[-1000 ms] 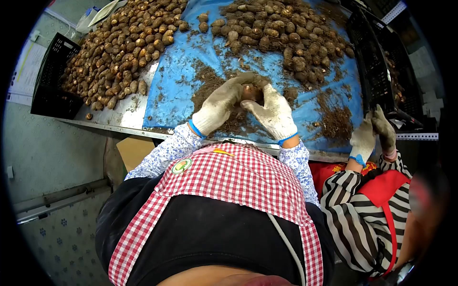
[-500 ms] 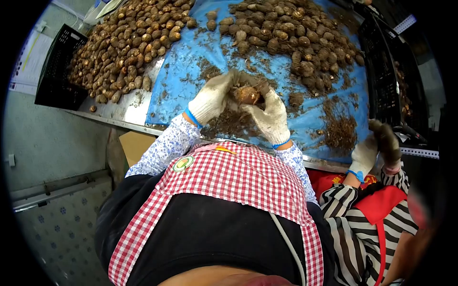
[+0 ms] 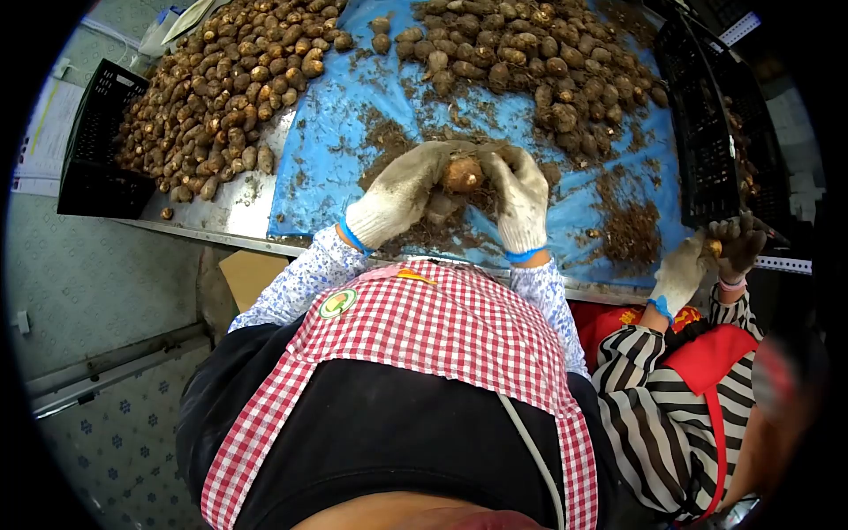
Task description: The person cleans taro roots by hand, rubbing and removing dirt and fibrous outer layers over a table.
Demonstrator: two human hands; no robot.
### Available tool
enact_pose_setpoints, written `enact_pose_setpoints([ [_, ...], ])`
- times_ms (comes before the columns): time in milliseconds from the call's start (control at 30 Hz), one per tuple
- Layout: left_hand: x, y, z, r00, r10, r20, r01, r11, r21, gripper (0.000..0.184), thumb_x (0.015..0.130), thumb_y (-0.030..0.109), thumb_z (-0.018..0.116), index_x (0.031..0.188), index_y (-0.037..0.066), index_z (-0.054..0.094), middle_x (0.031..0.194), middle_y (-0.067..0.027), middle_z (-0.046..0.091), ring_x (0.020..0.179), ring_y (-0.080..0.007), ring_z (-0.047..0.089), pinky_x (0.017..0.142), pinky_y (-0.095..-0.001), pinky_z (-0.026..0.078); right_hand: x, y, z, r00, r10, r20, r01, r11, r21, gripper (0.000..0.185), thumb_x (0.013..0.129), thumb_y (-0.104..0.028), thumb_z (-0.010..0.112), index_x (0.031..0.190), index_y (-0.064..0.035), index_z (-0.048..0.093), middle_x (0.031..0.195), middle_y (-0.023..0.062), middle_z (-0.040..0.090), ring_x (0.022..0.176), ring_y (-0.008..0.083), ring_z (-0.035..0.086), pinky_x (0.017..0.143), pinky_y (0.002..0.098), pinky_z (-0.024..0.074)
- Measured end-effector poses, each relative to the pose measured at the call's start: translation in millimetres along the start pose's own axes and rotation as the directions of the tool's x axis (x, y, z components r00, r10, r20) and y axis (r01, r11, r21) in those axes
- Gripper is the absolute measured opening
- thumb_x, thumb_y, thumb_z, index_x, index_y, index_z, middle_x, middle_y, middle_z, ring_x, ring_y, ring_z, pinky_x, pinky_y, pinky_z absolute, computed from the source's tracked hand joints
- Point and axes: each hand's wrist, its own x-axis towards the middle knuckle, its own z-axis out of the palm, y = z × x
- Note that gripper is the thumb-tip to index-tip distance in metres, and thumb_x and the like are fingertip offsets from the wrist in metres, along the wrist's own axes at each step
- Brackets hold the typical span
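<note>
A brown root vegetable (image 3: 462, 175) is held between my two gloved hands above the blue sheet (image 3: 318, 168). My left hand (image 3: 406, 190) wraps round its left side, the glove dirty at the fingers. On the other side, my right hand (image 3: 515, 190) grips it with bent fingers. Loose root fibres (image 3: 433, 231) lie on the sheet under my hands. Beyond them is a heap of hairy, darker root vegetables (image 3: 521, 62). To the left, a heap of cleaner ones (image 3: 225, 106) rests on the metal table (image 3: 238, 210).
A black crate (image 3: 102, 146) stands at the left table edge, and another black crate (image 3: 707, 132) at the right. A co-worker's gloved hands (image 3: 698, 265) hold a small root vegetable at the right. A pile of fibres (image 3: 627, 225) lies between us.
The vegetable has been turned in my hands, and my right hand's fingers have shifted round its side. The co-worker's hands have moved apart a little, showing a small piece between them.
</note>
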Motion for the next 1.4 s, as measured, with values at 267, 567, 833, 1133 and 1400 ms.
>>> enact_pose_setpoints([
  [267,-18,3,-4,0.976,0.070,-0.207,-0.015,0.966,0.257,0.039,0.107,0.026,0.035,0.134,0.001,0.048,0.121,-0.0126,0.060,0.102,-0.0190,0.064,0.088,-0.0298,0.056,-3,36,16,0.921,0.200,0.335,0.024,0.828,-0.560,0.017,0.095,-0.025,0.061,0.100,-0.0094,0.067,0.085,0.0109,0.068,0.057,0.0188,0.060,0.055,0.0306,0.0517],
  [567,-38,-5,-18,0.950,-0.162,-0.268,0.191,0.977,0.089,0.042,0.105,0.027,0.043,0.137,0.000,0.046,0.122,-0.0140,0.062,0.110,-0.0173,0.061,0.087,-0.0275,0.055,-1,-54,16,0.924,0.032,0.380,-0.085,0.989,0.124,0.049,0.085,-0.017,0.072,0.129,-0.0026,0.054,0.116,0.0174,0.064,0.104,0.0301,0.065,0.089,0.0363,0.0512],
  [833,-42,36,-23,0.950,-0.058,-0.307,0.220,0.823,0.524,0.031,0.093,0.009,0.060,0.123,0.000,0.060,0.121,-0.0180,0.063,0.110,-0.0247,0.061,0.096,-0.0329,0.051,-19,-51,41,0.962,0.039,0.271,-0.103,0.969,0.226,0.050,0.081,-0.014,0.074,0.125,-0.0012,0.055,0.111,0.0176,0.065,0.101,0.0286,0.065,0.088,0.0366,0.0522],
  [1133,-31,1,-42,0.925,0.150,-0.350,0.097,0.796,0.598,0.023,0.094,0.018,0.060,0.106,-0.001,0.065,0.101,-0.0124,0.070,0.081,-0.0195,0.065,0.070,-0.0303,0.053,-25,-64,47,0.958,-0.051,0.282,0.012,0.991,0.136,0.052,0.078,-0.008,0.076,0.125,0.0000,0.054,0.114,0.0180,0.062,0.104,0.0299,0.064,0.089,0.0374,0.0528],
  [1400,-29,-34,-86,0.934,-0.262,-0.242,0.293,0.951,0.101,0.039,0.097,0.029,0.056,0.119,-0.003,0.058,0.095,-0.0100,0.066,0.068,-0.0134,0.058,0.058,-0.0248,0.050,-28,-56,43,0.956,0.188,0.226,-0.268,0.875,0.404,0.057,0.081,-0.002,0.075,0.132,-0.0020,0.050,0.126,0.0130,0.060,0.114,0.0202,0.060,0.098,0.0316,0.0506],
])
